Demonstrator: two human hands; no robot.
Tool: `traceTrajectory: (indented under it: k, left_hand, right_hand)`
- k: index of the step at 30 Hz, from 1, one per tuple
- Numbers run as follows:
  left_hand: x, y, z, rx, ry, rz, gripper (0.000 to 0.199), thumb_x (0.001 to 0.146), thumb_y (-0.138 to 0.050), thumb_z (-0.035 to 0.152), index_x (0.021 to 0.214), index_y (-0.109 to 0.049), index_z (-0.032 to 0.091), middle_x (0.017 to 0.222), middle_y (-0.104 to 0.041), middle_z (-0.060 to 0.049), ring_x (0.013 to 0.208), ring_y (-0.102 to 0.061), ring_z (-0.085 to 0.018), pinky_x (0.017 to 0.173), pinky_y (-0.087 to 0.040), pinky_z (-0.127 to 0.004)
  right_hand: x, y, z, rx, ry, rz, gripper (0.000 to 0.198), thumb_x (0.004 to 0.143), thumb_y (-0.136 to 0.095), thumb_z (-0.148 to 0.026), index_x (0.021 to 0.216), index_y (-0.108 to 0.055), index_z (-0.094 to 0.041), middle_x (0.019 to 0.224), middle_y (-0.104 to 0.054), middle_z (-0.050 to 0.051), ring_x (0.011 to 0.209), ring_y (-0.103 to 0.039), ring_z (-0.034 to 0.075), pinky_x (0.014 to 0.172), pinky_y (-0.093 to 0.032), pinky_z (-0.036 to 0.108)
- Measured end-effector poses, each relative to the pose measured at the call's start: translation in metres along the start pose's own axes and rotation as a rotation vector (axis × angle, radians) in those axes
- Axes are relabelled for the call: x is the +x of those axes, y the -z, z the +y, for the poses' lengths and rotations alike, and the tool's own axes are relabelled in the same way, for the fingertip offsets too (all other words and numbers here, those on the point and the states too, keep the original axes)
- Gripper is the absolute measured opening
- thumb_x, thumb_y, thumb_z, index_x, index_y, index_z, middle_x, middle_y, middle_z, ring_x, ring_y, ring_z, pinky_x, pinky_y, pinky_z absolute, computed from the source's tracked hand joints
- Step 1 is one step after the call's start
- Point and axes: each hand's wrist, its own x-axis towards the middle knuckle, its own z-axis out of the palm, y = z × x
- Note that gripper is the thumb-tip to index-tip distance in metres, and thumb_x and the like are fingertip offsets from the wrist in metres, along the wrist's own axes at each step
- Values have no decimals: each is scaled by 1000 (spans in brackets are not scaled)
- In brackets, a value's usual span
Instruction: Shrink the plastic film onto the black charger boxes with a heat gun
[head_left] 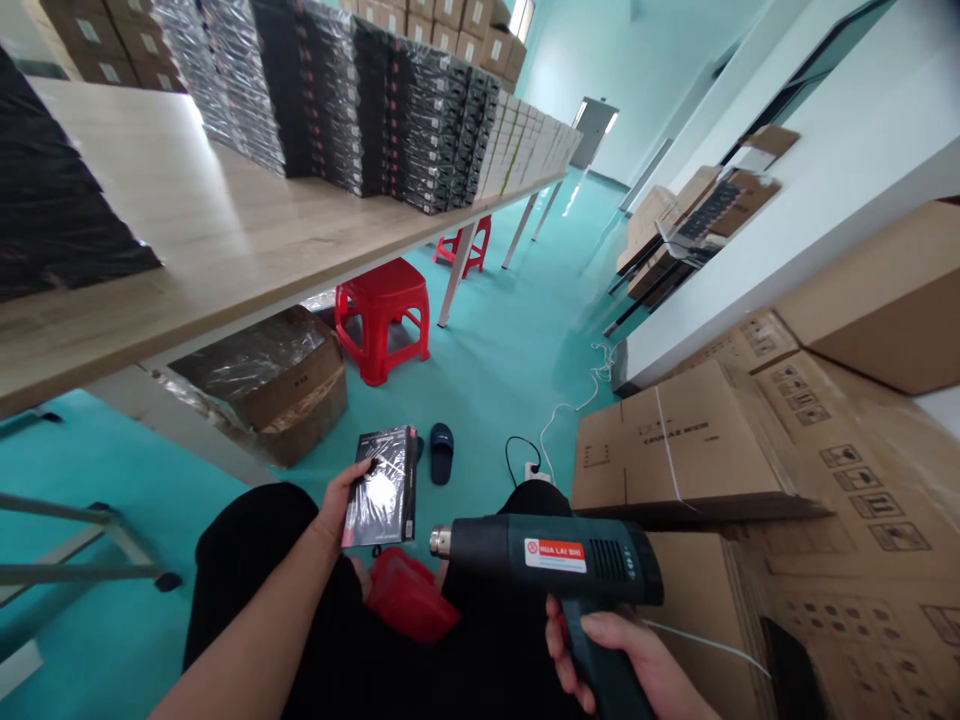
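Observation:
My left hand (pixel 341 500) grips a flat black box (pixel 381 490) in shiny clear film by its left edge, out over the floor in front of my knees. In my right hand (pixel 592 650) is a dark green heat gun (pixel 551 557) with a red and white label, my fingers wrapped round its handle. Its metal nozzle points left, towards the box, with a gap between them. A red plastic thing (pixel 412 595) shows below the box, between my legs. The far fingers of my left hand are hidden behind the box.
Stacks of film-wrapped black boxes (pixel 337 100) stand on a wooden table (pixel 225 220) at the left. Below it are an open carton (pixel 277 390) and a red stool (pixel 386 310). Large cartons (pixel 675 430) fill the right. A power strip (pixel 537 472), white cable and dark slipper (pixel 442 455) lie on the floor.

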Motion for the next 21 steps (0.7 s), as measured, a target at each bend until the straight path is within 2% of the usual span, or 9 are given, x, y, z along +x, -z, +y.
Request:
traceTrajectory:
  k: [6, 12, 14, 18, 21]
  left_hand:
    - [-1, 3, -1, -72, -5, -29, 35, 78, -58, 26, 107, -60, 5, 76, -73, -13, 74, -70, -31, 70, -57, -45]
    - [1, 9, 2, -179, -54, -81, 25, 80, -54, 22, 98, -64, 8, 76, -73, -12, 74, -70, -29, 75, -56, -44]
    - [-1, 7, 2, -212, -69, -158, 29, 82, -52, 27, 101, -64, 9, 84, -73, -14, 82, -69, -31, 80, -54, -48]
    - [-8, -6, -2, -320, -69, -438, 47, 81, -50, 47, 111, -62, 13, 103, -70, -14, 99, -64, -35, 90, -46, -53]
    - [-9, -19, -13, -403, -92, -541, 57, 78, -49, 53, 116, -60, 13, 104, -70, -14, 104, -61, -35, 94, -43, -51]
  right_hand:
    - [6, -14, 3, -25, -17, -19, 32, 81, -52, -27, 102, -66, -9, 86, -67, 12, 68, -61, 17, 57, -44, 24]
    - [5, -9, 5, 9, 38, -17, 32, 83, -50, -27, 103, -65, -9, 87, -66, 12, 67, -60, 16, 56, -42, 24]
    - [4, -6, 6, 22, 70, -38, 32, 81, -52, -28, 103, -65, -10, 87, -66, 11, 65, -58, 15, 56, -42, 25]
    - [1, -6, 5, 66, 161, -75, 35, 72, -61, -34, 100, -66, -14, 86, -65, 10, 62, -55, 15, 55, -40, 25]
    - [-2, -7, 1, 93, 210, -83, 36, 65, -66, -36, 96, -66, -18, 89, -63, 9, 63, -54, 16, 53, -39, 26]
